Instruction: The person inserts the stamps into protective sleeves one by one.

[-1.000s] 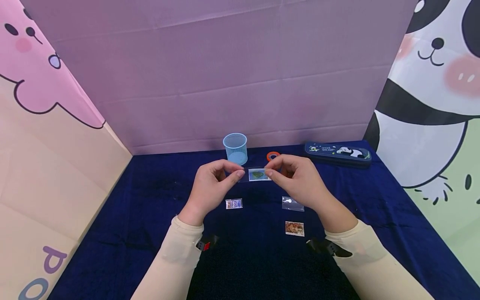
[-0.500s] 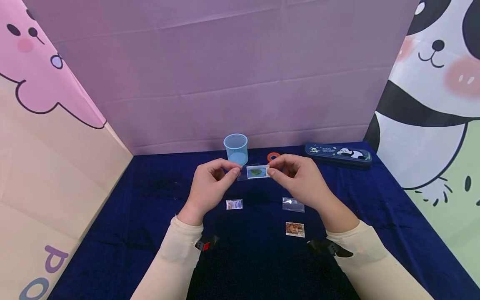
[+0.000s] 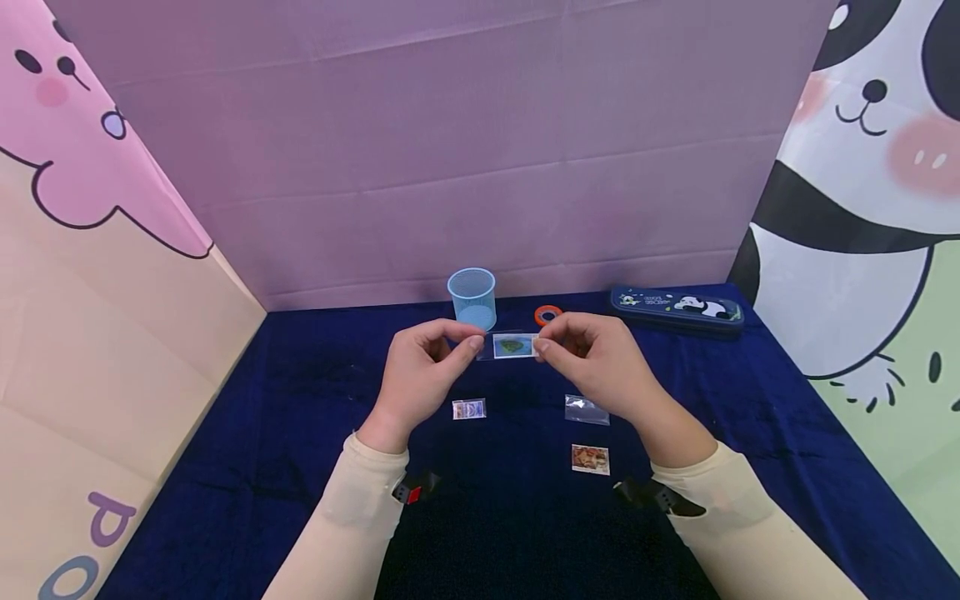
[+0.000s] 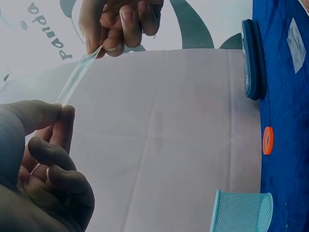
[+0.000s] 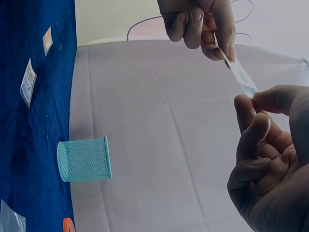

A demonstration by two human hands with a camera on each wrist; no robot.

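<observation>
In the head view, my left hand (image 3: 422, 375) pinches the left end of a small clear plastic sleeve (image 3: 485, 347) between thumb and index finger. Facing it, my right hand (image 3: 596, 360) pinches the right end of a small stamp-like picture card (image 3: 513, 346), green on blue with a white border. Card and sleeve overlap as one strip held above the table; how far the card lies inside is hard to tell. Both wrist views show the strip nearly edge-on, stretched between the two pinches. My right fingertips hide the strip's right end.
On the dark blue cloth (image 3: 315, 467) lie a purple-blue picture card (image 3: 469, 409), a clear plastic sleeve (image 3: 587, 409) and a brown picture card (image 3: 590, 459). Behind stand a light-blue mesh cup (image 3: 472, 298), an orange tape roll (image 3: 547, 315) and a panda pencil case (image 3: 677, 310).
My hands have drawn very slightly apart, and the picture card has shifted a little left, so its white right border now shows beside my right fingertips. The things on the cloth are unmoved.
</observation>
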